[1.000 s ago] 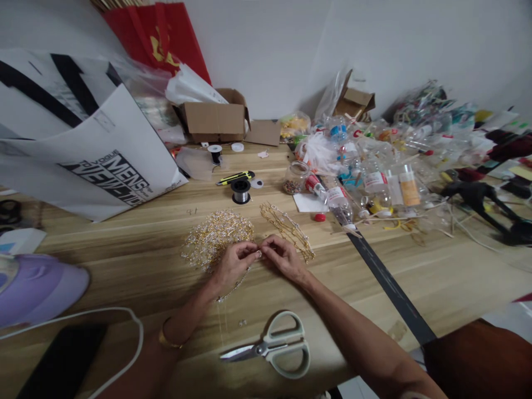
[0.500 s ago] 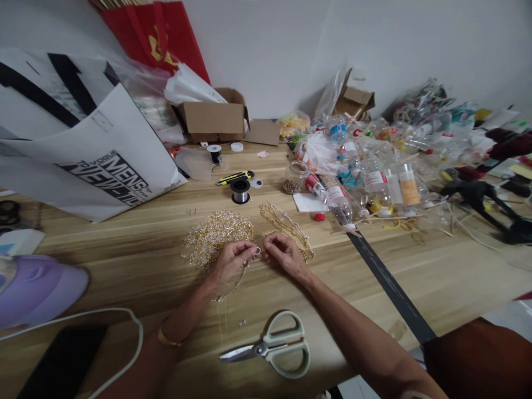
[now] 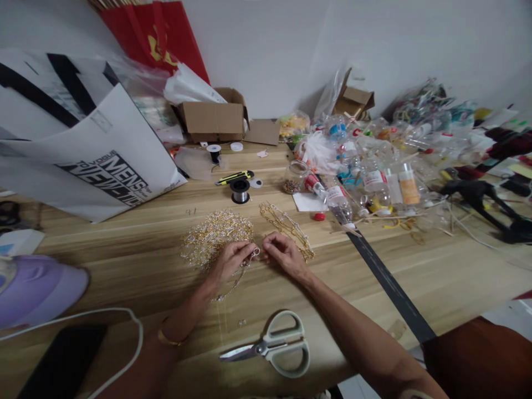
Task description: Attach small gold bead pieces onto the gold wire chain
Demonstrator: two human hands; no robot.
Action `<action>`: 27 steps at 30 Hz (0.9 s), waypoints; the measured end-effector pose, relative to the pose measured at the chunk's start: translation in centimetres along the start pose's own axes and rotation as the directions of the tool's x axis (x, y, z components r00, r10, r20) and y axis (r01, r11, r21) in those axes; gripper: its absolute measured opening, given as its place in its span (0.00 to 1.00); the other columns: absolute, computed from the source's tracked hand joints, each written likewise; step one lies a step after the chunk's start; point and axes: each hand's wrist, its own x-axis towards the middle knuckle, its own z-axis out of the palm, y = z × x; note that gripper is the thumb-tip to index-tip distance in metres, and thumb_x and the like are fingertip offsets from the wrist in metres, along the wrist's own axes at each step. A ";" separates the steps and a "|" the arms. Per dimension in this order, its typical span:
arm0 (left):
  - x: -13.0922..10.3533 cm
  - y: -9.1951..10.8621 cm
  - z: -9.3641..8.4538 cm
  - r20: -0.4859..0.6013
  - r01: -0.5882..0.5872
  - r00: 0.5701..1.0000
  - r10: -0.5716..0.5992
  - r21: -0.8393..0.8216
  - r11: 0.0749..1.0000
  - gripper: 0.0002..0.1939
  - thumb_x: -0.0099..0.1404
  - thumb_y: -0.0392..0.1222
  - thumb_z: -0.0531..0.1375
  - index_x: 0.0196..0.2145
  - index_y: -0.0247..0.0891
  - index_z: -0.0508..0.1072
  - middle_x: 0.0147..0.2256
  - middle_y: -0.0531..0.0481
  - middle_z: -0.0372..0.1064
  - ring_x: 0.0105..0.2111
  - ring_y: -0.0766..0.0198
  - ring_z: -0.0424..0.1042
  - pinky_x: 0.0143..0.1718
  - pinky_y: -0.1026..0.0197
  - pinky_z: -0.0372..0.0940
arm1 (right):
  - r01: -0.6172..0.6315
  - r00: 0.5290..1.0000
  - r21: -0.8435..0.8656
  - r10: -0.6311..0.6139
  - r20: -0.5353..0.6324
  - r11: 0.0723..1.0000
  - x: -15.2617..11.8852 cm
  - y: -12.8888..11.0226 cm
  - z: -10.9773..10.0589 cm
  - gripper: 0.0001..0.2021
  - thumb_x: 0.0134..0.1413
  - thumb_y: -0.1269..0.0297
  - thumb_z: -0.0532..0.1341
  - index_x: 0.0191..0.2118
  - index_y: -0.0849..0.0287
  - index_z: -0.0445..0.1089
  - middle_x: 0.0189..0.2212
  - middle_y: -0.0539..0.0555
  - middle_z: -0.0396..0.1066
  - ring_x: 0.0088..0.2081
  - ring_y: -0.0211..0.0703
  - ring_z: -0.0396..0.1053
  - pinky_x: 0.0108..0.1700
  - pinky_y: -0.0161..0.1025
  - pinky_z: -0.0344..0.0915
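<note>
My left hand (image 3: 231, 260) pinches the ring-shaped end of a beaded strand (image 3: 236, 287), which hangs in a curve down to the table. Just to its right, my right hand (image 3: 285, 254) has thumb and forefinger pressed together; anything between them is too small to make out. Behind my left hand lies a heap of gold and clear beaded chain (image 3: 216, 231). More gold and silver strands (image 3: 291, 224) lie beyond my right hand. Open-bladed scissors (image 3: 272, 346) rest near the front, with tiny clear pieces (image 3: 241, 322) above them.
A wire spool (image 3: 240, 191) and a yellow cutter (image 3: 233, 177) lie behind the heap. A bead jar (image 3: 295, 178) and plastic bottles (image 3: 338, 199) crowd the right. At left are a white bag (image 3: 83, 160), a purple object (image 3: 41, 288) and a black phone (image 3: 64, 360).
The ring-shaped end in my left hand has turned slightly and shows more clearly. My hands have barely moved.
</note>
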 end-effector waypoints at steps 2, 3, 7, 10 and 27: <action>0.0 0.1 0.0 0.015 0.003 1.000 -0.003 0.010 1.000 0.19 0.58 0.54 0.58 0.25 0.33 0.73 0.23 0.51 0.70 0.26 0.65 0.65 0.30 0.64 0.60 | -0.001 1.000 -0.001 0.001 0.008 1.000 0.0 0.0 0.0 0.15 0.53 0.52 0.62 0.32 0.60 0.66 0.21 0.47 0.64 0.22 0.35 0.63 0.27 0.34 0.63; 0.0 0.1 0.0 0.023 0.002 1.000 -0.003 0.014 1.000 0.18 0.58 0.53 0.59 0.26 0.33 0.74 0.23 0.51 0.70 0.26 0.65 0.66 0.30 0.64 0.60 | 0.001 1.000 0.000 -0.001 0.011 1.000 0.0 0.0 0.0 0.15 0.53 0.52 0.61 0.32 0.60 0.66 0.21 0.47 0.64 0.22 0.35 0.63 0.27 0.34 0.63; -0.1 0.2 -0.1 0.050 -0.014 0.999 0.013 0.023 1.000 0.14 0.56 0.49 0.60 0.27 0.34 0.74 0.24 0.51 0.70 0.27 0.65 0.66 0.30 0.64 0.61 | 0.020 1.000 0.002 -0.020 0.015 1.000 0.1 0.2 0.0 0.15 0.54 0.52 0.61 0.32 0.60 0.65 0.20 0.47 0.63 0.22 0.35 0.61 0.26 0.33 0.62; -0.1 0.1 0.0 0.054 -0.025 0.998 0.024 0.013 1.000 0.12 0.56 0.47 0.61 0.28 0.34 0.74 0.25 0.51 0.71 0.27 0.65 0.67 0.31 0.64 0.61 | 0.021 1.000 -0.003 -0.021 0.012 1.000 0.0 0.2 0.0 0.15 0.54 0.52 0.61 0.32 0.60 0.66 0.20 0.46 0.62 0.21 0.34 0.61 0.25 0.33 0.61; -0.1 -0.2 0.2 0.043 -0.016 0.999 0.016 0.002 1.000 0.09 0.55 0.44 0.61 0.26 0.34 0.73 0.23 0.53 0.67 0.25 0.67 0.63 0.29 0.66 0.58 | 0.028 0.999 -0.043 -0.026 0.034 0.999 0.0 0.1 -0.2 0.14 0.55 0.52 0.60 0.32 0.60 0.66 0.20 0.47 0.63 0.21 0.35 0.61 0.26 0.33 0.60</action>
